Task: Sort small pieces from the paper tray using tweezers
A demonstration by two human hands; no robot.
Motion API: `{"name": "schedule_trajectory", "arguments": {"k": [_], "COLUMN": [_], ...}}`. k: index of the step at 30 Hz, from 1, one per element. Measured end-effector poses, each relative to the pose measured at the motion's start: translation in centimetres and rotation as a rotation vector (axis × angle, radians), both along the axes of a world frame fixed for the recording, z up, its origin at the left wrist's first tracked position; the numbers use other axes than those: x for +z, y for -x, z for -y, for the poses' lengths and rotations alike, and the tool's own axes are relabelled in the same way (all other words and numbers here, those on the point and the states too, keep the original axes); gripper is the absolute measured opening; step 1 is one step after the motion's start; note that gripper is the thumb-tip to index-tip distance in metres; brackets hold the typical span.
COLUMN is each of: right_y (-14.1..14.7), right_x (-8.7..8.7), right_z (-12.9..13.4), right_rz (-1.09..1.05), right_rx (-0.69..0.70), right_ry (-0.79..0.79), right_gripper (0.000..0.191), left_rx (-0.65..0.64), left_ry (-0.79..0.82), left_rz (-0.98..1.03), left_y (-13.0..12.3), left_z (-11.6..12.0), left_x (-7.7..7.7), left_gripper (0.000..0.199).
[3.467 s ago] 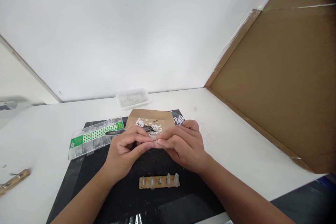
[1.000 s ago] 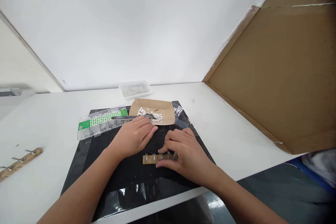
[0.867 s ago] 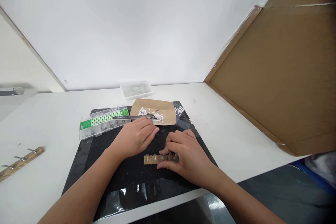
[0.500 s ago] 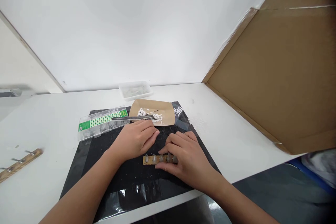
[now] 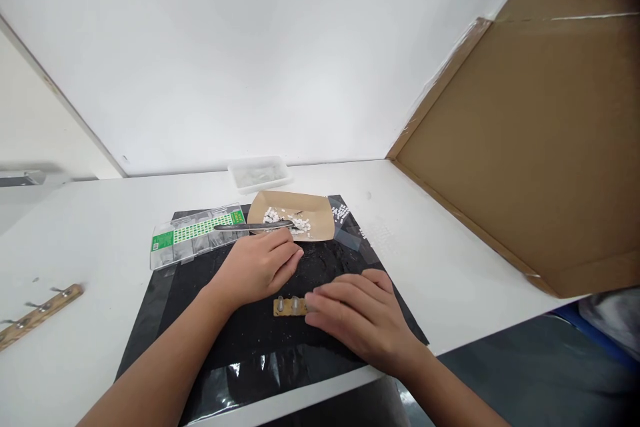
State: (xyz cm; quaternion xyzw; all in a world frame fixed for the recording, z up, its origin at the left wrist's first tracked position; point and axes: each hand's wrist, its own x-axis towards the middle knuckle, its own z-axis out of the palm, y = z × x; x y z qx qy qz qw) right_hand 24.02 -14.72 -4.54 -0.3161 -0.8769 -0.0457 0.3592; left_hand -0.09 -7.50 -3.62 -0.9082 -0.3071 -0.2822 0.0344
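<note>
Beneath everything, a white table [image 5: 445, 267] carries a black mat [image 5: 240, 337]. On it lies a yellowish strip [image 5: 289, 311] bearing clear pieces [image 5: 295, 303], its right end hidden by the right hand [image 5: 367, 323], whose fingers lie close together; I cannot tell whether they pinch anything. Beyond the strip, a brown tray [image 5: 300, 199] holds white bits [image 5: 301, 223]. Left and beyond, a compartmented clear box [image 5: 173, 260] has indistinct contents; a dark tool [image 5: 237, 227] extends over both. Farthest beyond the strip, a translucent tub [image 5: 240, 185] contains pale material. Just beyond the strip's left end, the left hand [image 5: 257, 267] curls its fingers, their grip hidden.
</note>
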Motion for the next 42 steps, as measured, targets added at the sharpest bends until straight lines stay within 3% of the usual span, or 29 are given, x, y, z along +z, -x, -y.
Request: {"name": "schedule_trajectory", "arguments": {"k": [4, 14, 30, 42], "right_y": [-0.5, -0.6, 0.1, 1.1], "right_x": [-0.5, -1.6, -1.4, -1.4], "right_z": [0.3, -0.2, -0.5, -0.4], "right_rz": [0.041, 0.056, 0.047, 0.104], "right_rx": [0.056, 0.098, 0.089, 0.052], "right_ry": [-0.063, -0.07, -0.024, -0.047], "right_gripper": [0.031, 0.015, 0.011, 0.022], "left_rx": [0.009, 0.017, 0.033, 0.039], "left_ry": [-0.003, -0.065, -0.075, -0.071], "left_rz": [-0.002, 0.005, -0.011, -0.018], "left_y": [0.0, -0.1, -0.3, -0.3], "left_z": [0.0, 0.0, 0.0, 0.0], "left_x": [0.0, 0.1, 0.2, 0.0], "left_gripper": [0.023, 0.024, 0.028, 0.029]}}
